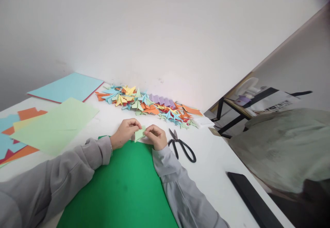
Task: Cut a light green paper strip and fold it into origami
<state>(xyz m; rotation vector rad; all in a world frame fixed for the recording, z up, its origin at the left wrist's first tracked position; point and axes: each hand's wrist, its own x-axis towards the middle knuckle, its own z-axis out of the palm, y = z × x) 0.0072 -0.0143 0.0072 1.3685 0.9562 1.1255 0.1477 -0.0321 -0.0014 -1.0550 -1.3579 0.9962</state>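
Note:
A small, pale green folded paper piece is pinched between both of my hands at the far edge of a dark green sheet. My left hand grips its left side with curled fingers. My right hand holds its right side, fingers closed on it. Both grey sleeves rest on the green sheet and the white table.
Black scissors lie just right of my right hand. A row of colourful folded paper shapes runs along the wall. Flat sheets, light green, light blue and orange, lie at left. A black slab sits near the right edge.

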